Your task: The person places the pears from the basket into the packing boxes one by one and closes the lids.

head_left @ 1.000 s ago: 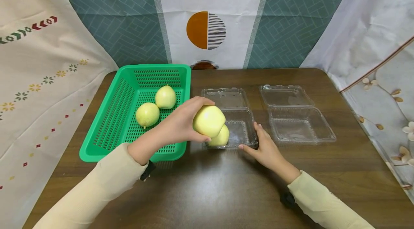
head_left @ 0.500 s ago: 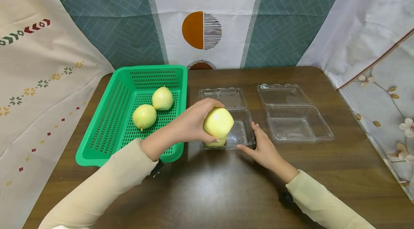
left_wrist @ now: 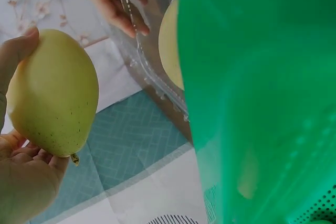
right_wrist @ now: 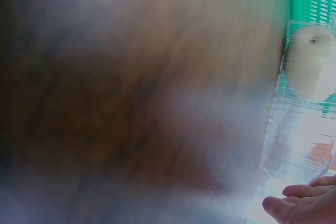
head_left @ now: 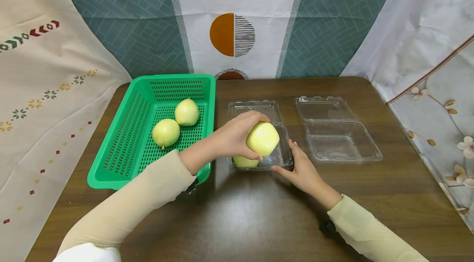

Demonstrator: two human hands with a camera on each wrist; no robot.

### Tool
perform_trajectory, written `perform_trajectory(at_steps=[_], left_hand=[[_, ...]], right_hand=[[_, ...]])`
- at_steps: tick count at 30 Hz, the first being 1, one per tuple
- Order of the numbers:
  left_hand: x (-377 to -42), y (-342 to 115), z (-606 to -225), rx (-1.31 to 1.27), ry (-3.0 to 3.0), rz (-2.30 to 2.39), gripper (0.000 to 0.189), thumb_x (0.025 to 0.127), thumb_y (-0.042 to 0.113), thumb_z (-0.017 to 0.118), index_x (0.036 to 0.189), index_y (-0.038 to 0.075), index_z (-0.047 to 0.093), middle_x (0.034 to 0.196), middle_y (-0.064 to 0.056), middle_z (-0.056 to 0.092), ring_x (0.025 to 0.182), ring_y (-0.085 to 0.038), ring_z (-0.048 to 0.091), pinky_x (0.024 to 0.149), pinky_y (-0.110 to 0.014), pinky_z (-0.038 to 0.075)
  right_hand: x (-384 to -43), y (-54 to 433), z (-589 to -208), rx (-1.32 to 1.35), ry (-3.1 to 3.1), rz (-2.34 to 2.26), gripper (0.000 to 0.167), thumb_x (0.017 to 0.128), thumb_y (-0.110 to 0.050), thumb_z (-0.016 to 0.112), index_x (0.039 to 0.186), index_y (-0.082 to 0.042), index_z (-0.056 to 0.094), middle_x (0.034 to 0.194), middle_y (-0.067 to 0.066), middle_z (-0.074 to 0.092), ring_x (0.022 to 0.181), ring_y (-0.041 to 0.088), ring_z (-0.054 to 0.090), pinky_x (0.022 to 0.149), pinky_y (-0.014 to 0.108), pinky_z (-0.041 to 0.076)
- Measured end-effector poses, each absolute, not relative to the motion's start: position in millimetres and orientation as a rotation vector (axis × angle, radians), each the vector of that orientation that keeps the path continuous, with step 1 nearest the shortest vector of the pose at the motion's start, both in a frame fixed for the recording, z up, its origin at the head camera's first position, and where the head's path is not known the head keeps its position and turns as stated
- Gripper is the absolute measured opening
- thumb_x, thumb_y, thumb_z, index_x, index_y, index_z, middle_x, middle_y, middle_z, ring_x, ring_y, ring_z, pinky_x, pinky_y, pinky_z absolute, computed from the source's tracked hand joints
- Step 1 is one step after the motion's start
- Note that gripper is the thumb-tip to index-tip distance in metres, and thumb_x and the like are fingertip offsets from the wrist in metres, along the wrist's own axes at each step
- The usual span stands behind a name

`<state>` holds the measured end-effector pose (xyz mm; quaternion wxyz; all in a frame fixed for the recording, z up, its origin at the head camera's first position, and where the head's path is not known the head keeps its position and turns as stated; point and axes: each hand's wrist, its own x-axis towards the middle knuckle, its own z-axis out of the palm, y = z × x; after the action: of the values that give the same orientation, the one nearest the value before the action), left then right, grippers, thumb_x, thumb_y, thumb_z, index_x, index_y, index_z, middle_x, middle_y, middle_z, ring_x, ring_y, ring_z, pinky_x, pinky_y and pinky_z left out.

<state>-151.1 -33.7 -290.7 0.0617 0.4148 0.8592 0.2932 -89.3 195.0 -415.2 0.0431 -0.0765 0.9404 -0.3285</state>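
Observation:
My left hand (head_left: 238, 136) grips a yellow-green pear (head_left: 263, 138), thumb on its near side, above the left clear plastic clamshell container (head_left: 275, 163). In the left wrist view the pear (left_wrist: 55, 93) shows its stem and dark specks, with fingers underneath. A second pear (head_left: 245, 162) sits in the left end of that container, partly hidden by the left hand. My right hand (head_left: 305, 171) touches the container's front right corner, thumb along the front wall and fingers along the right wall, fairly straight. The right wrist view is blurred; the hand (right_wrist: 304, 203) shows at its lower right.
A green plastic basket (head_left: 126, 130) stands on the left of the wooden table (head_left: 237, 221), with two pears (head_left: 166, 133) inside. Another clear clamshell container (head_left: 338, 142) lies open on the right. Patterned cloths (head_left: 326, 19) hang behind and at both sides.
My left hand has carried the pear to the right, from over the container's left end to about its middle. The right hand has stayed at the corner.

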Motion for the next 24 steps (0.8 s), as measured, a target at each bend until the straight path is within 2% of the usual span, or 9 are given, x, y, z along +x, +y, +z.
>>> perform_trajectory(at_steps=[8,14,18,24], left_hand=[[-149,-19,-296,1.272,2.567,0.850,0.079,0.061,0.024,0.089,0.126,0.005,0.049,0.124,-0.007,0.055,0.112,-0.020,0.053,0.091,-0.035,0.049],[-150,-9,-296,1.298,2.558,0.836,0.078,0.061,0.025,0.089,0.126,0.005,0.050,0.123,-0.006,0.056,0.111,-0.019,0.053,0.091,-0.034,0.049],[-150,-3,-297,1.319,2.541,0.847,0.079,0.061,0.025,0.089,0.126,0.004,0.050,0.123,-0.007,0.056,0.111,-0.019,0.053,0.092,-0.033,0.048],[-150,6,-300,1.314,2.522,0.846,0.078,0.061,0.023,0.088,0.126,0.004,0.050,0.121,-0.007,0.056,0.107,-0.019,0.053,0.090,-0.031,0.048]], right_hand=[[-85,196,-419,-0.232,2.854,-1.025,0.097,0.085,-0.045,0.068,0.147,0.009,0.017,0.151,0.031,0.021,0.139,0.048,0.022,0.104,0.066,0.029],[-88,197,-418,-0.288,2.875,-1.098,0.092,0.084,-0.039,0.070,0.147,0.006,0.021,0.149,0.031,0.026,0.138,0.050,0.022,0.102,0.068,0.028],[-89,198,-417,-0.341,2.899,-1.153,0.087,0.082,-0.035,0.073,0.145,0.002,0.025,0.145,0.029,0.034,0.134,0.050,0.030,0.102,0.067,0.031],[-91,197,-418,-0.415,2.908,-1.217,0.084,0.080,-0.030,0.076,0.144,-0.003,0.029,0.139,0.019,0.044,0.126,0.040,0.043,0.101,0.059,0.037]])
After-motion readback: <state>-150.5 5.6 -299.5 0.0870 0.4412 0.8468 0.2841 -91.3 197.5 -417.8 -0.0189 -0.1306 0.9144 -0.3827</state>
